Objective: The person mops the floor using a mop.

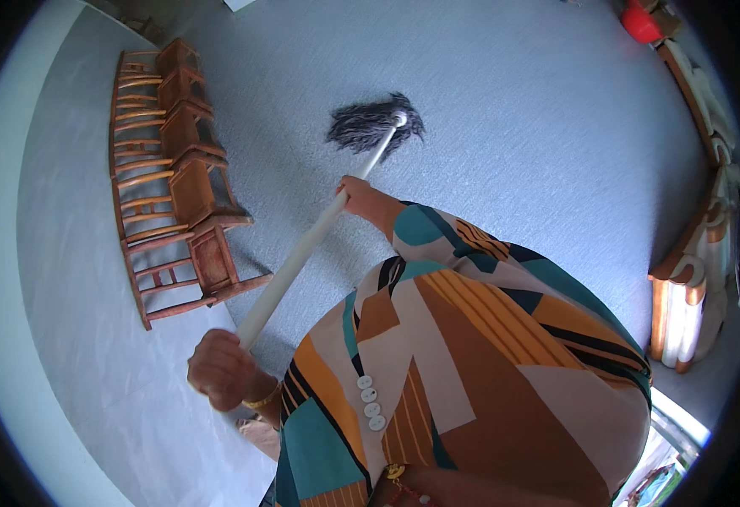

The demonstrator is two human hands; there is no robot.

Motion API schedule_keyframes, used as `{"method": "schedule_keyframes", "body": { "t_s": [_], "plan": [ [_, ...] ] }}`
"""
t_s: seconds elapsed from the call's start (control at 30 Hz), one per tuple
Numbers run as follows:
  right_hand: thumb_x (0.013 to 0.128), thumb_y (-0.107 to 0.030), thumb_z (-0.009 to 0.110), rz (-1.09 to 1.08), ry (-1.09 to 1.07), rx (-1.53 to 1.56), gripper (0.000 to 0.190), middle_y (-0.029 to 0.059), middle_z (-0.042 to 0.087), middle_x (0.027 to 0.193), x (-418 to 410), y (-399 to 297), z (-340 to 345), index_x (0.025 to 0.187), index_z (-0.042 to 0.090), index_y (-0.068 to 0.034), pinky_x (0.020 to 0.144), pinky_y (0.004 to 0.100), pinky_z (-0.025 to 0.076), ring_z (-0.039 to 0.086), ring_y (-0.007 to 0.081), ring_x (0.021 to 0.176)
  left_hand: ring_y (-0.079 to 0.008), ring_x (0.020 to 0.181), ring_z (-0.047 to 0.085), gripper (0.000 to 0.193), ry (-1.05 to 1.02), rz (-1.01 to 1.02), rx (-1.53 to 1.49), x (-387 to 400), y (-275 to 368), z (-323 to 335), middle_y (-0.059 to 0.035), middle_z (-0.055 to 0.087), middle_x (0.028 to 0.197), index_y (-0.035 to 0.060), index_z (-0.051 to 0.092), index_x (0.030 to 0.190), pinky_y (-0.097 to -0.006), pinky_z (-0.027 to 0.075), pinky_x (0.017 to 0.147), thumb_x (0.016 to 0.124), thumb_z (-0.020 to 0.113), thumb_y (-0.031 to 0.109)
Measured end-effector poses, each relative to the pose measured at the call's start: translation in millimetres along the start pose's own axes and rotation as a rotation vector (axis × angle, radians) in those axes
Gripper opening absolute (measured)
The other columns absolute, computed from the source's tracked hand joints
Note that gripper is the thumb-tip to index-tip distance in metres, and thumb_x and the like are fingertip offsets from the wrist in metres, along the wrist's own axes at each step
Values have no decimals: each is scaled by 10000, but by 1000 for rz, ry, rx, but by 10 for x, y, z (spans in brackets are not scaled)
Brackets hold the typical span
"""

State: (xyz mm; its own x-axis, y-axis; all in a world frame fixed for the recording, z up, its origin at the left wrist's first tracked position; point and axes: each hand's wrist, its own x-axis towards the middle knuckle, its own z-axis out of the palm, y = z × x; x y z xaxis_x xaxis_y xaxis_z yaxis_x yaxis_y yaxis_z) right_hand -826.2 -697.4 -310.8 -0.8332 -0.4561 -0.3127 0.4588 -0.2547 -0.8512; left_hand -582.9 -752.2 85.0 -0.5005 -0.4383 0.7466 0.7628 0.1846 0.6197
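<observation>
I hold a string mop by its long white handle (294,266), which slants across the view from lower left to upper middle. My left hand (224,371) is closed around the handle's upper end, with a gold bracelet at the wrist. Farther down the handle, my right hand (355,194) grips it, its arm in a patterned sleeve. The dark grey mop head (370,123) lies on the blue-grey floor (509,127), its strands spread mostly to the left of the white socket (399,118).
A row of several wooden chairs (189,190) stands at left along a pale grey marbled wall (72,222). Wood-trimmed seating with pale cushions (693,285) runs down the right side. A red object (640,24) sits at upper right. Bright light enters at lower right.
</observation>
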Motion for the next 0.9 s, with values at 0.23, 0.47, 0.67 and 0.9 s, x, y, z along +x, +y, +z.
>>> {"method": "schedule_keyframes", "body": {
  "t_s": [0.23,0.47,0.67,0.9],
  "plan": [
    [720,-92,487,-216,120,-791,59,106,502,665,-94,-941,-1132,731,491,-35,522,306,408,511,189,616,-179,348,407,298,-57,-226,-133,22,-804,508,-49,395,399,79,365,458,-336,353,492,701,496,191],
    [721,-103,495,-251,324,-105,79,87,485,647,219,-657,-2540,724,467,-30,526,309,405,501,206,600,-198,432,435,269,-143,-441,-284,171,-1392,980,-64,422,469,76,392,504,-372,377,598,704,504,218],
    [713,-30,514,188,926,905,155,98,462,658,-214,-1445,-2577,838,424,-4,453,318,428,503,212,553,-199,466,450,234,-257,-595,-431,171,-1896,1208,-76,441,486,54,417,508,-371,381,680,682,496,190],
    [707,-48,527,181,1043,898,139,120,495,698,-554,-1435,-2662,815,451,-6,526,324,428,515,222,606,-195,491,434,152,-407,-694,-536,266,-2252,1179,-68,412,511,71,402,562,-366,366,708,675,460,153]
  ]
}}
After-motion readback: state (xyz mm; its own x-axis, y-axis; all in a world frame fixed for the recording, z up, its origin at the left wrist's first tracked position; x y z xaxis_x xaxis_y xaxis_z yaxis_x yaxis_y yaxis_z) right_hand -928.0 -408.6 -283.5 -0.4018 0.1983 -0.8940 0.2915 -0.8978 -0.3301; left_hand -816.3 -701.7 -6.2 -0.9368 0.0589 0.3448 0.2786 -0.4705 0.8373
